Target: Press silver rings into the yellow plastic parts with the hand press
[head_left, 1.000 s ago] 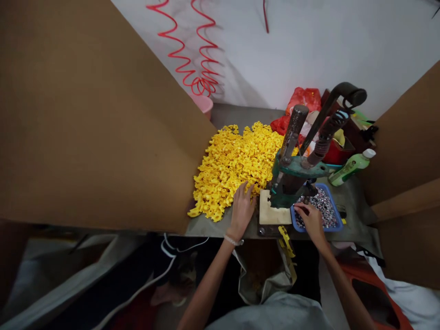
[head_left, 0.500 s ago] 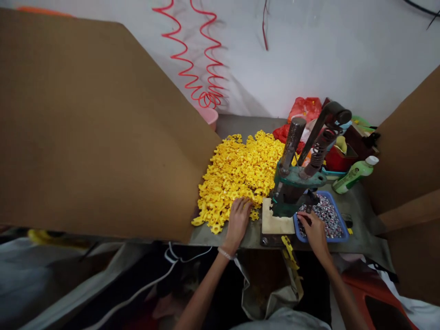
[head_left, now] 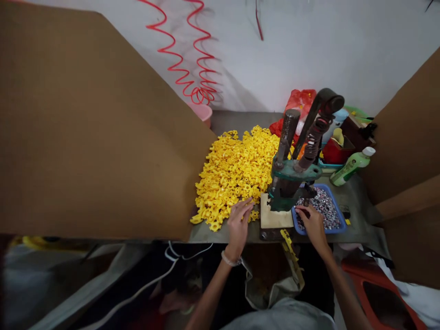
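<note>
My left hand (head_left: 239, 224) is at the front edge of a heap of yellow plastic pieces (head_left: 237, 169), its fingers bent together; what they hold, if anything, is too small to tell. Thumb and forefinger of my right hand (head_left: 311, 224) are pinched at the left part of a blue tray (head_left: 343, 225) full of small shiny metal parts (head_left: 325, 208). Whatever lies in that pinch cannot be made out. Between both hands stands a green hand press (head_left: 297, 170) with a spring and lever, beside a cream-coloured plate (head_left: 275, 219).
Cardboard panels stand at left (head_left: 103, 137) and right (head_left: 409, 151). A green bottle (head_left: 352, 167), a red box (head_left: 335, 151) and a red bag (head_left: 299, 103) sit right and behind the press. Below the edge hangs an open sack (head_left: 256, 293) with a yellow strip (head_left: 291, 254).
My left hand has shifted slightly right, away from the heap and toward the plate. My right hand stays at the tray's left part. The camera view has moved a little.
</note>
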`<state>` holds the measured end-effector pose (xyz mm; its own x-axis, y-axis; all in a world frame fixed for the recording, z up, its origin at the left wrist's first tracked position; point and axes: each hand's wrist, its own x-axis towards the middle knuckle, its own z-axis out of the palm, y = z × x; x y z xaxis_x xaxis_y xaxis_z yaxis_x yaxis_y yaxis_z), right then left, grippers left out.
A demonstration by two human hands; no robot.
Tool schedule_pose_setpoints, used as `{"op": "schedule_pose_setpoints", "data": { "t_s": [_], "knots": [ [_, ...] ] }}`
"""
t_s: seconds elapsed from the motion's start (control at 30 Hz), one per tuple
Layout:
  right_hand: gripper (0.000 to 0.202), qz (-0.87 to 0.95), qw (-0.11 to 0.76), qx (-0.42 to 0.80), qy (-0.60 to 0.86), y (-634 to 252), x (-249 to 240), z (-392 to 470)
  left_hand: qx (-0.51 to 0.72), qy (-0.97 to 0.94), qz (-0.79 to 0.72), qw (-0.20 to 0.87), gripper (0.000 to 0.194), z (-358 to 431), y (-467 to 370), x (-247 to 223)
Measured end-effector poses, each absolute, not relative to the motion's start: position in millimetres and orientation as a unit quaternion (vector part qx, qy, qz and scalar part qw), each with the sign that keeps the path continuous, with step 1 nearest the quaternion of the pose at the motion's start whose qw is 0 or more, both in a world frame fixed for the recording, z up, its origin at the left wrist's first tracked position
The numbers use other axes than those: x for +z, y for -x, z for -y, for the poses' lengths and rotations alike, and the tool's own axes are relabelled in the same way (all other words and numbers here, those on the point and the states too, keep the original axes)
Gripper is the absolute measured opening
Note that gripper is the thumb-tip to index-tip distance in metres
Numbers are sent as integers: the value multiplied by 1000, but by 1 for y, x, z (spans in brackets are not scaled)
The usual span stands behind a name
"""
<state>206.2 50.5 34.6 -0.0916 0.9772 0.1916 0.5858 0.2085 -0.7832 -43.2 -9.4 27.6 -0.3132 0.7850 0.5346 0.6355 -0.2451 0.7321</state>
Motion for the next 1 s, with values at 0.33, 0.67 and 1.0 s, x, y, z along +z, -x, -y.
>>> {"op": "schedule_pose_setpoints", "data": {
  "t_s": [0.33, 0.67, 1.0],
  "knots": [
    [48, 558, 398, 450, 572, -204, 50, -49, 436, -648, -603, 162, 9, 1, -8, 31],
    [37, 646, 286, 466, 533, -165, 66, -53, 424, -690, -562, 165, 16, -6, -7, 19],
    [30, 677, 245, 378, 581, -159, 82, -34, 435, -692, -546, 185, 17, -8, -11, 19]
  ]
}}
